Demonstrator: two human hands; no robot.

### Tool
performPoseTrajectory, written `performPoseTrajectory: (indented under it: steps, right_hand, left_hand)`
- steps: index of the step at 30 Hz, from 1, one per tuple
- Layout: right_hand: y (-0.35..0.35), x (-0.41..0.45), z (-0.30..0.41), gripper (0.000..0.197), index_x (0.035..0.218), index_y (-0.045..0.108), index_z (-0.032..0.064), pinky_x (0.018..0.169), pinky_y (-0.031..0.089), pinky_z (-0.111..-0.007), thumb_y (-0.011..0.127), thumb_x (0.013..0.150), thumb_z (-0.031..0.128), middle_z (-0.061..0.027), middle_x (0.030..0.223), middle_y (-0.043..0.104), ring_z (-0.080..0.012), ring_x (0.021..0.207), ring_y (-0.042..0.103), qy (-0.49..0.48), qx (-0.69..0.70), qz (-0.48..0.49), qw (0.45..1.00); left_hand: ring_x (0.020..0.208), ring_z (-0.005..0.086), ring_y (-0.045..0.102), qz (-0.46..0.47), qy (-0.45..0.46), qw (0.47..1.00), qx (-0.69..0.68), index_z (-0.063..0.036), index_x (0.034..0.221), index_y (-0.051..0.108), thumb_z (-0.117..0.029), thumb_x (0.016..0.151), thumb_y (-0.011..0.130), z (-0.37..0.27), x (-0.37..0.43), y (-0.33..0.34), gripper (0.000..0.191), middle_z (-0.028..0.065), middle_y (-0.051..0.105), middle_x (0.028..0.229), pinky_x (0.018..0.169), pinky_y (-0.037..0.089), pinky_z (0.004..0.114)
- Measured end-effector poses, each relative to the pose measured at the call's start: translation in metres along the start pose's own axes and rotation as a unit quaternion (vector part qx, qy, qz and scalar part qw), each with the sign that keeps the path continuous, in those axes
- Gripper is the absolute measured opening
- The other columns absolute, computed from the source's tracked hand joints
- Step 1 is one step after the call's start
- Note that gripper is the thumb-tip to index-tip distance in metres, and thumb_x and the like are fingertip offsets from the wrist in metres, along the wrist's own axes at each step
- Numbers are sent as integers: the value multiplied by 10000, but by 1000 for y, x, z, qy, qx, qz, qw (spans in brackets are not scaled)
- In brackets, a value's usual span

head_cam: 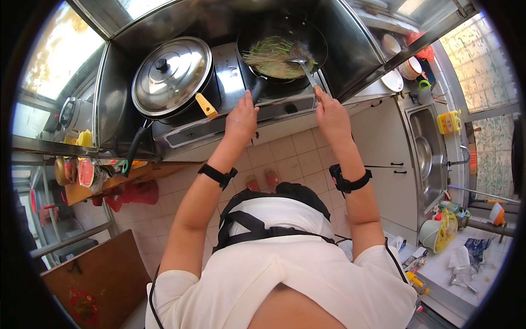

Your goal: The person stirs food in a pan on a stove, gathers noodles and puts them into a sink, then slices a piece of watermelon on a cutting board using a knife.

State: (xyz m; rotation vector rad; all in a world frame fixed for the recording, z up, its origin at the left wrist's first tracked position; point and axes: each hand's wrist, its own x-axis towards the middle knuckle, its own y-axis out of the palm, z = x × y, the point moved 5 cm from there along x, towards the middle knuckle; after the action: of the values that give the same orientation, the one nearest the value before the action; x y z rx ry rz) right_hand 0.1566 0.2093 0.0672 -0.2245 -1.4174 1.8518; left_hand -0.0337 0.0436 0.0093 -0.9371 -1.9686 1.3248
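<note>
My right hand (332,116) grips the wooden handle of a metal spatula (306,72), whose blade rests in the food inside a dark wok (316,37). Long green stalks and thin brownish strands (273,53) lie in the wok, which sits on the right side of a gas stove (263,115). My left hand (241,119) is near the wok's dark handle at the stove's front edge; whether it touches that handle I cannot tell. Left of it stands a dark pan under a shiny metal lid (172,78) with a black knob.
A yellow-handled tool (206,105) lies at the lidded pan's right edge, and the pan's black handle (134,148) juts past the stove's front. Metal panels enclose the stove. Bowls (410,68), a white plate (392,80) and a steel sink (425,156) are at right; a wooden shelf (111,183) is at left.
</note>
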Motion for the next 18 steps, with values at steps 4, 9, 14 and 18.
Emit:
performPoseTrajectory:
  steps: [4, 9, 14, 18]
  right_hand:
    - [-22, -2, 11, 352, 1257, 629, 169, 649, 535, -435, 610, 907, 139, -141, 860, 588, -340, 734, 644, -15, -8, -21, 1000]
    - [-18, 8, 42, 378, 1257, 638, 177, 606, 527, -383, 623, 884, 118, -100, 839, 543, -286, 699, 637, -122, -59, 0, 991]
    - [18, 42, 46, 398, 1262, 639, 206, 579, 523, -359, 624, 876, 109, -76, 833, 541, -264, 676, 633, -211, -91, -15, 973]
    - [39, 72, 27, 398, 1269, 630, 227, 587, 528, -370, 617, 886, 120, -88, 856, 561, -276, 682, 641, -177, -105, -19, 978]
  left_hand:
    - [890, 340, 656, 1, 2, 1000, -5, 35, 1429, 368, -271, 984, 543, 0, 0, -1, 568, 179, 570, 1102, 712, 564, 416]
    - [887, 339, 654, -9, 4, 1000, -1, 34, 1422, 377, -273, 977, 556, 2, 0, 2, 569, 177, 570, 1093, 713, 564, 415]
    - [893, 336, 653, -4, -2, 1000, -1, 30, 1419, 385, -276, 972, 564, 0, 0, 1, 570, 174, 570, 1094, 717, 563, 417]
    - [903, 336, 651, -7, 2, 1000, 0, 27, 1419, 382, -274, 974, 562, 0, 0, 0, 567, 171, 570, 1096, 718, 563, 416]
